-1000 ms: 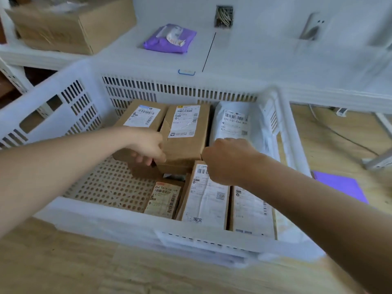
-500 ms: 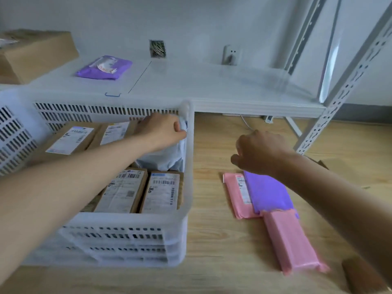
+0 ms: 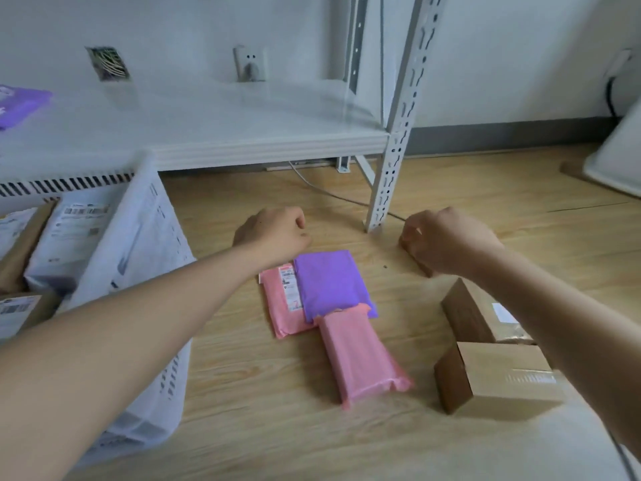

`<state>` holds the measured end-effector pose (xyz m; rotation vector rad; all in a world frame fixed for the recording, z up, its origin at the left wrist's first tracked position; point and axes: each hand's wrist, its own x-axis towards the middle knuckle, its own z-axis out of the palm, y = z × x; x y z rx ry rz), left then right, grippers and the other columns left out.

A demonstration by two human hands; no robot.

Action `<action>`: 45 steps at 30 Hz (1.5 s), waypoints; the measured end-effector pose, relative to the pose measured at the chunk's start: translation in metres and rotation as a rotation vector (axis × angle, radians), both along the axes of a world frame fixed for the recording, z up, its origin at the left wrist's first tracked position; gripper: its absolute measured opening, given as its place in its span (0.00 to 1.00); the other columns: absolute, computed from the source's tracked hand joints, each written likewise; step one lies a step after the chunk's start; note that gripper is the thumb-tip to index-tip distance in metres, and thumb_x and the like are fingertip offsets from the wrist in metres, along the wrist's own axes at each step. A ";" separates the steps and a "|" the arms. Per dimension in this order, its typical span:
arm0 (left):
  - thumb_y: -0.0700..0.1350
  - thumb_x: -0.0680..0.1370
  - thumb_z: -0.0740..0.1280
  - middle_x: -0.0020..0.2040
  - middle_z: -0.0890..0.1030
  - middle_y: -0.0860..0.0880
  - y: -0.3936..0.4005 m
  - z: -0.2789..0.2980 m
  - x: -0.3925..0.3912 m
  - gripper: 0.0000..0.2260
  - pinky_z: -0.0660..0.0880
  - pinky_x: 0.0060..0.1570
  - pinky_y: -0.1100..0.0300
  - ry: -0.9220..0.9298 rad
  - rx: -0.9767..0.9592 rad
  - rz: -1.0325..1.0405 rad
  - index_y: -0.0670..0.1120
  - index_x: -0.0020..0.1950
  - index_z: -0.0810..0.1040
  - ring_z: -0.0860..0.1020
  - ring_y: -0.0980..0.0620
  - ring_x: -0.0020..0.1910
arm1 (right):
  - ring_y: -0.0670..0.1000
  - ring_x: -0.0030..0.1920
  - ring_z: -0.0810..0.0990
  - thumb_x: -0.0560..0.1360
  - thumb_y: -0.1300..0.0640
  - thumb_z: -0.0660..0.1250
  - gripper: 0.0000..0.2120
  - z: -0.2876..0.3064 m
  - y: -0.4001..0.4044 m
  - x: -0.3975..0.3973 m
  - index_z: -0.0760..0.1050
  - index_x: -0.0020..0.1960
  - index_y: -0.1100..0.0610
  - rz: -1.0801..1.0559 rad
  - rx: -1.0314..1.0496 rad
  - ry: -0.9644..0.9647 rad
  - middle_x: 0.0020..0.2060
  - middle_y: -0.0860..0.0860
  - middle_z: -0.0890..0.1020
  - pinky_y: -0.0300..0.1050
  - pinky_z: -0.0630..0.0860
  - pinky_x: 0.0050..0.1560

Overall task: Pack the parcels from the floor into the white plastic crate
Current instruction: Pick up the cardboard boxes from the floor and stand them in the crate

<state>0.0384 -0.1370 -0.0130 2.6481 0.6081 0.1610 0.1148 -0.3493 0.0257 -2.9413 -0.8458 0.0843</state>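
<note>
Head view. Left hand (image 3: 274, 234) is out over the wooden floor (image 3: 242, 428), fingers curled loosely under and holding nothing; it sits just beyond the top edge of the mailers. Right hand (image 3: 447, 243) is curled at a small brown box (image 3: 416, 258) by the foot of the white rack upright (image 3: 392, 140); fingertips touch the box's upper end, but whether they grip it I cannot tell.

Between the two hands, nearer the camera: a purple poly mailer (image 3: 329, 282) lies over a pink labelled mailer (image 3: 282, 303), and a second pink mailer (image 3: 360, 355) overlaps the purple one's near edge.

Under the right forearm: two cardboard boxes on the floor, the farther (image 3: 475, 317) partly hidden by the arm, the nearer (image 3: 496, 380) taped along its top.

Left of the left forearm: the white plastic crate (image 3: 145, 244), holding labelled parcels (image 3: 69, 230) along its visible side. Behind the crate, a low white shelf (image 3: 208, 133) carries a purple packet (image 3: 20, 105) at the far left.
</note>
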 end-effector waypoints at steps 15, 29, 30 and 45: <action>0.45 0.73 0.63 0.56 0.77 0.49 -0.163 -0.083 0.108 0.15 0.74 0.54 0.53 0.197 -0.126 -0.141 0.53 0.59 0.74 0.75 0.45 0.55 | 0.53 0.39 0.75 0.73 0.65 0.57 0.17 -0.078 -0.184 0.103 0.78 0.55 0.53 -0.281 0.172 0.224 0.47 0.55 0.80 0.43 0.73 0.40; 0.47 0.77 0.56 0.37 0.74 0.50 -0.244 -0.161 0.175 0.17 0.69 0.29 0.59 0.333 -0.500 -0.080 0.60 0.65 0.65 0.69 0.51 0.29 | 0.52 0.37 0.71 0.75 0.64 0.53 0.26 -0.195 -0.193 0.136 0.51 0.71 0.59 -0.476 0.293 0.613 0.42 0.56 0.72 0.43 0.67 0.31; 0.47 0.77 0.56 0.35 0.73 0.50 -0.245 -0.165 0.177 0.18 0.69 0.29 0.59 0.337 -0.516 -0.074 0.61 0.66 0.63 0.69 0.51 0.28 | 0.52 0.38 0.72 0.75 0.63 0.53 0.27 -0.199 -0.193 0.137 0.50 0.72 0.57 -0.507 0.356 0.625 0.46 0.57 0.73 0.43 0.68 0.32; 0.50 0.70 0.73 0.75 0.58 0.53 -0.206 -0.146 0.157 0.43 0.61 0.57 0.60 0.004 -0.974 -0.043 0.69 0.71 0.46 0.61 0.57 0.66 | 0.43 0.47 0.77 0.80 0.63 0.54 0.29 -0.179 -0.164 0.108 0.52 0.72 0.36 -0.389 1.051 0.824 0.65 0.45 0.74 0.36 0.71 0.44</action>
